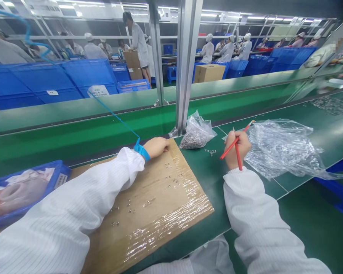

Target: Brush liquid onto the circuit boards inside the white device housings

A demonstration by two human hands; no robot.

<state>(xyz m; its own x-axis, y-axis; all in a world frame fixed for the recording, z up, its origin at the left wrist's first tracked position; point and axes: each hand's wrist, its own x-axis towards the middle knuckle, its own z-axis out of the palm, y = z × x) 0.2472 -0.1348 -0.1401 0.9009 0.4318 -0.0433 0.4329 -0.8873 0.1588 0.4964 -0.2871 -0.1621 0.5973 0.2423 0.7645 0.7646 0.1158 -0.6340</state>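
Observation:
My left hand, with a blue wrist strap, rests at the far corner of a cardboard sheet edged with clear tape. Its fingers are curled together, and whatever they may hold is hidden. Small shiny metal parts lie scattered in groups on the cardboard. Over the green table to the right, my right hand is closed around two slim red-handled sticks that cross each other; one looks like a small brush with a pale tip. A few metal parts lie left of this hand.
A clear bag of metal parts stands by the metal post. Crumpled clear plastic covers the table at right. A blue bin with wrapped items is at left. The strap's blue cord stretches up leftward. People work beyond the ledge.

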